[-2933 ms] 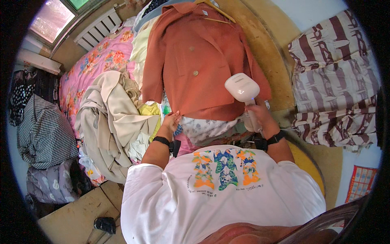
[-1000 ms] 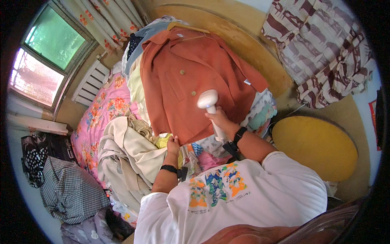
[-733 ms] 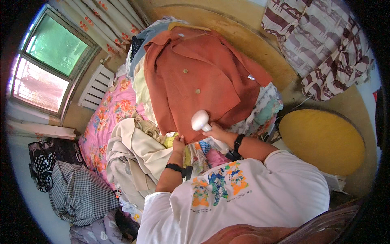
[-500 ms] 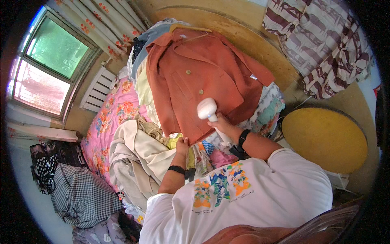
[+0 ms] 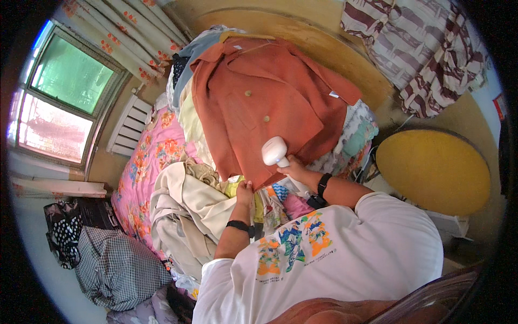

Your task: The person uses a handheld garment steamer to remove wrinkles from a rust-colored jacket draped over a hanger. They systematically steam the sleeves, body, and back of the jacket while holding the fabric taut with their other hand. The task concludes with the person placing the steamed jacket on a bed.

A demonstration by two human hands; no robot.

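A rust-orange coat (image 5: 259, 89) with large buttons lies spread over a heap of clothes, a hanger at its collar. My right hand (image 5: 293, 168) is wrapped round the handle of a white handheld garment steamer (image 5: 275, 152). The steamer's rounded head is over the lower part of the coat. At the coat's bottom edge, my left hand (image 5: 245, 191) is closed on the hem. Beige cloth (image 5: 202, 202) lies bunched just left of that hand.
A pink floral cover (image 5: 143, 173) spreads along the left, below a window (image 5: 70, 97) and a white radiator (image 5: 131, 123). A round yellow board (image 5: 433, 171) stands at right. Checked cloth (image 5: 118, 264) and a dark bag (image 5: 62, 232) sit lower left.
The view has shifted slightly. The steamer head has moved a little lower on the coat, toward the hem. My left hand keeps its grip on the coat's edge.
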